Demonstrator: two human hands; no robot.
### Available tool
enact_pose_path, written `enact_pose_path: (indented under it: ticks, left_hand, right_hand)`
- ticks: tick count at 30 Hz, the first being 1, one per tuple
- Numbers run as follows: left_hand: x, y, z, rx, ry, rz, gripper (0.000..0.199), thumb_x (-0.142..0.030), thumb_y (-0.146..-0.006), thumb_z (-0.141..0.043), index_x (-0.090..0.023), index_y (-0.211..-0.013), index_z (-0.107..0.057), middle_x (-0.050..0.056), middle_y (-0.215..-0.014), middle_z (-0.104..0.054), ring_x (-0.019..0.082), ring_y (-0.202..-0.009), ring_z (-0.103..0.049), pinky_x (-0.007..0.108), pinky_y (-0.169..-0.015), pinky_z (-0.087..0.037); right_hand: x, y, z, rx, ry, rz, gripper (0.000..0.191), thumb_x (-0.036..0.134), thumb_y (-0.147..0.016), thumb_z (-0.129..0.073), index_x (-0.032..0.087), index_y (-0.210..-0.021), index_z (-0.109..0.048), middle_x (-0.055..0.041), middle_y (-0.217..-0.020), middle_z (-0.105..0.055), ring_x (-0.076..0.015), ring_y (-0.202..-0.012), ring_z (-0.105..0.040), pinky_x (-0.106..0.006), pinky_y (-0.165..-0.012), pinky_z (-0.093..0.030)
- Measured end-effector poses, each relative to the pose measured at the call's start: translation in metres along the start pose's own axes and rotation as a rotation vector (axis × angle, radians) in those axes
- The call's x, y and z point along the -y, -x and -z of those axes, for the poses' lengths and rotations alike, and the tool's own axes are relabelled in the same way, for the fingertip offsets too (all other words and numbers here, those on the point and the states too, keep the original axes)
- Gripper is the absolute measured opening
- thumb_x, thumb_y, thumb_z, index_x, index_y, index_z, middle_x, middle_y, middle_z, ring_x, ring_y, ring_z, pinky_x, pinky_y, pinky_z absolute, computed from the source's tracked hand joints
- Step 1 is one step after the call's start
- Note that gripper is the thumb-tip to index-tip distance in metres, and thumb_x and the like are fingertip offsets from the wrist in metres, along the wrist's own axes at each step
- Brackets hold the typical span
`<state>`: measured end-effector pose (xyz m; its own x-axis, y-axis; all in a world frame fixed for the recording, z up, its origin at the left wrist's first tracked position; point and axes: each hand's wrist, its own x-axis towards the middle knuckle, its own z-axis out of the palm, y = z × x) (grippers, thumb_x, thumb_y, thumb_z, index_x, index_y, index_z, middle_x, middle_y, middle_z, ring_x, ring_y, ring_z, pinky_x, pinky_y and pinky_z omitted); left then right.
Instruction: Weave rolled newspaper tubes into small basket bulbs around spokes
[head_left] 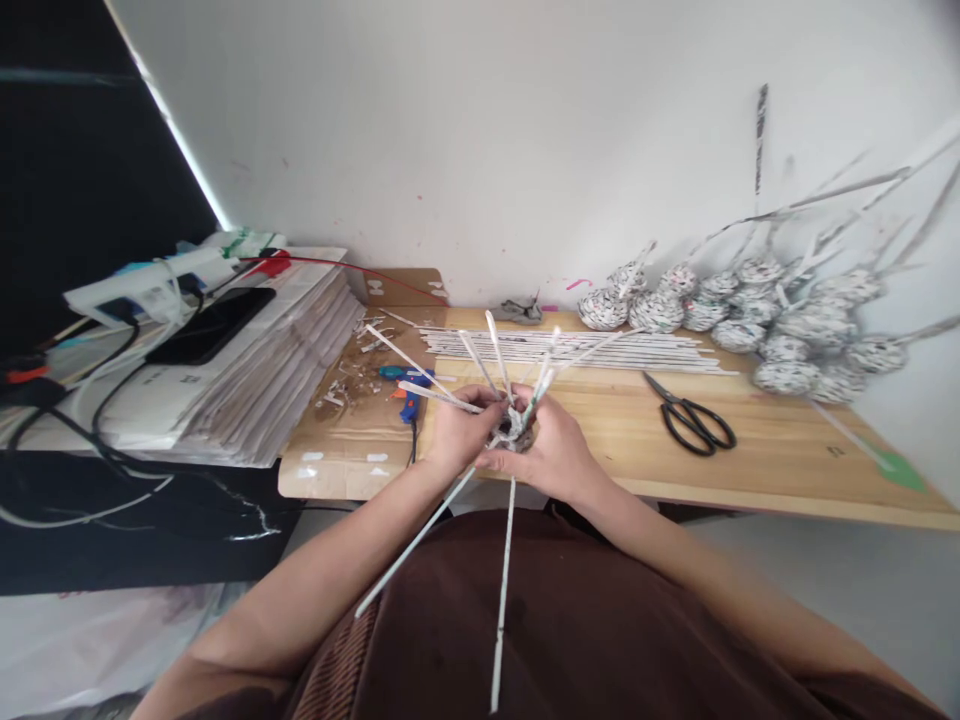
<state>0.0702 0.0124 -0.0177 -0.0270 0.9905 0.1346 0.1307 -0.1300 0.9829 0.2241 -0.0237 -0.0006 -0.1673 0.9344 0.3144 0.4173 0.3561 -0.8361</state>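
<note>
Between my two hands, over the front edge of the table, is a small woven paper basket [512, 428] with long paper sticks fanning out from it. My left hand [466, 430] is closed on its left side, thumb near the rim. From the right, my right hand [551, 445] wraps round the basket, its thumb underneath at the near side. Several sticks point up and away, and two hang down toward my lap, one being a white paper stick [504, 600]. My fingers hide part of the weave.
Rolled paper sticks [600, 350] lie in a row behind my hands. Black-handled scissors [690, 418] rest to the right, before a heap of woven paper balls [810, 320]. Leftward are a blue glue gun [411, 398] on cardboard [330, 475], a paper stack [315, 330] and a phone [211, 325].
</note>
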Motion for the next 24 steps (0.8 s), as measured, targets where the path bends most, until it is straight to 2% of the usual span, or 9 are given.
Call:
enact_pose_path:
  ticks: [2,4,6,10,15,21,24]
  left_hand:
    - [-0.001,0.002,0.000,0.002,0.004,0.027,0.015,-0.029,-0.067,-0.077,-0.016,-0.069,-0.070,0.001,-0.066,-0.070,0.012,-0.057,-0.060,0.022,-0.054,-0.047]
    - [-0.001,0.004,-0.001,0.022,0.053,0.064,0.015,-0.029,-0.067,-0.076,-0.016,-0.072,-0.070,0.000,-0.065,-0.069,0.012,-0.054,-0.059,0.022,-0.051,-0.046]
    - [-0.001,0.006,-0.003,0.043,0.099,0.101,0.015,-0.029,-0.067,-0.075,-0.017,-0.072,-0.069,-0.001,-0.061,-0.066,0.011,-0.049,-0.057,0.022,-0.048,-0.045]
    - [0.000,0.008,-0.006,0.051,0.149,0.122,0.013,-0.027,-0.066,-0.075,-0.017,-0.069,-0.066,-0.003,-0.058,-0.064,0.011,-0.048,-0.056,0.021,-0.045,-0.045]
    - [0.002,0.011,-0.009,0.036,0.214,0.128,0.017,-0.030,-0.068,-0.077,-0.018,-0.077,-0.069,-0.002,-0.063,-0.067,0.011,-0.052,-0.059,0.021,-0.049,-0.047]
    - [0.003,0.016,-0.008,0.004,0.141,-0.009,0.011,-0.025,-0.074,-0.076,-0.017,-0.079,-0.071,0.000,-0.072,-0.072,0.013,-0.065,-0.065,0.023,-0.062,-0.052]
    - [0.005,0.017,-0.006,0.023,0.123,-0.042,0.010,-0.024,-0.076,-0.075,-0.018,-0.082,-0.072,0.002,-0.077,-0.074,0.014,-0.069,-0.067,0.024,-0.066,-0.054]
  right_hand:
    - [0.000,0.003,-0.001,-0.040,-0.019,-0.028,0.054,0.043,-0.066,-0.086,0.021,-0.112,-0.066,-0.0067,-0.100,-0.075,-0.0225,-0.085,-0.069,-0.033,-0.077,-0.053]
    - [-0.004,0.003,-0.003,-0.074,-0.088,-0.135,0.033,0.043,-0.078,-0.075,0.019,-0.099,-0.067,-0.0044,-0.081,-0.073,-0.0181,-0.067,-0.066,-0.030,-0.064,-0.051]
    - [-0.012,0.001,-0.005,-0.106,-0.148,-0.205,0.024,0.041,-0.082,-0.069,0.018,-0.090,-0.068,-0.0029,-0.071,-0.070,-0.0160,-0.058,-0.061,-0.028,-0.057,-0.049]
    - [-0.024,-0.004,-0.009,-0.157,-0.221,-0.210,0.020,0.038,-0.079,-0.072,0.018,-0.084,-0.070,-0.0025,-0.070,-0.070,-0.0156,-0.060,-0.060,-0.028,-0.058,-0.048]
    - [-0.033,-0.008,-0.015,-0.218,-0.355,-0.247,0.021,0.039,-0.079,-0.072,0.018,-0.080,-0.068,-0.0014,-0.068,-0.067,-0.0152,-0.060,-0.060,-0.027,-0.059,-0.047]
    - [-0.036,-0.012,-0.018,-0.236,-0.528,-0.301,0.021,0.038,-0.074,-0.077,0.018,-0.081,-0.075,-0.0024,-0.071,-0.071,-0.0157,-0.065,-0.062,-0.028,-0.062,-0.049]
    - [-0.030,-0.012,-0.016,-0.232,-0.625,-0.396,0.025,0.039,-0.067,-0.081,0.017,-0.076,-0.076,-0.0020,-0.068,-0.070,-0.0147,-0.061,-0.060,-0.027,-0.056,-0.047]
